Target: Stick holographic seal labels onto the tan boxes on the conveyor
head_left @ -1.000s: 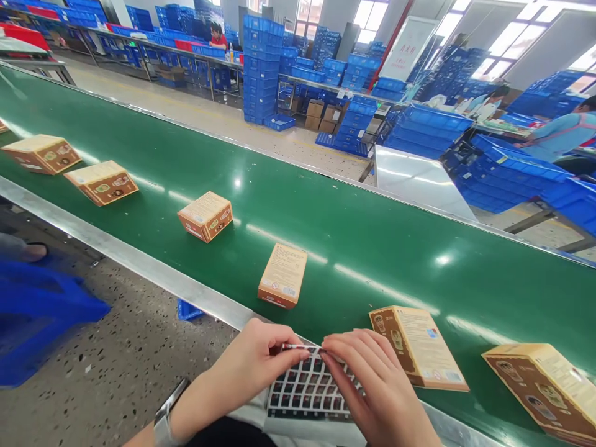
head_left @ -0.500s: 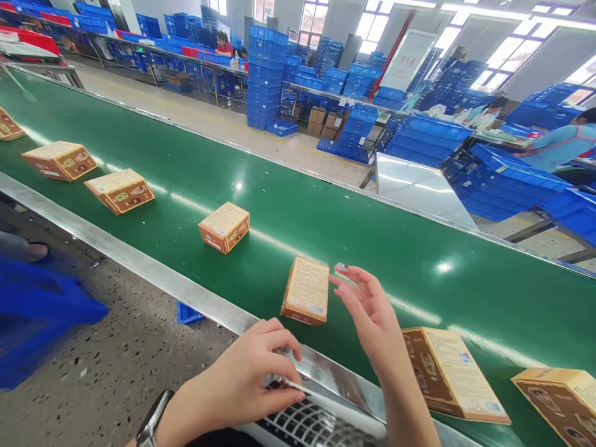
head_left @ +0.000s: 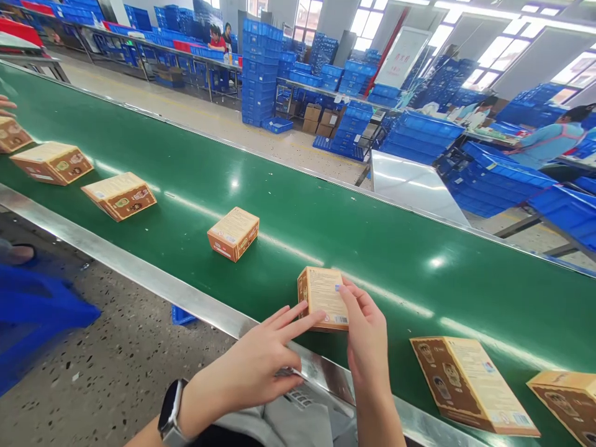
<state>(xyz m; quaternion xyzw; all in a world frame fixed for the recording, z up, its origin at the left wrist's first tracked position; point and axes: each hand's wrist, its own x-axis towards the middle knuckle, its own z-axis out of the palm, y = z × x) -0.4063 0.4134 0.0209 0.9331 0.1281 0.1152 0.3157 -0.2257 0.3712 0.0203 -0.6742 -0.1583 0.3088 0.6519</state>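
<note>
A tan and brown box (head_left: 321, 298) lies on the green belt in front of me. My right hand (head_left: 365, 316) is closed on its right side, the thumb over a small bluish sticker (head_left: 338, 288) on the top face. My left hand (head_left: 270, 357) reaches in from the lower left, with two fingers stretched onto the box's left and front part. Its thumb and curled fingers pinch the edge of a pale sheet with a grid pattern (head_left: 300, 397), mostly hidden under the hand.
More boxes lie on the belt, one upstream (head_left: 233, 233), several farther left and a large one (head_left: 475, 385) at the right. Another person's hand (head_left: 7, 105) shows at the left edge. A metal rail (head_left: 200, 304) runs along the near side. Blue crates (head_left: 263, 74) stand beyond.
My right hand has come down onto the box, and the sticker that was on its fingertip is now against the top face. Two left fingers have stretched onto the box. Another person's hand has appeared.
</note>
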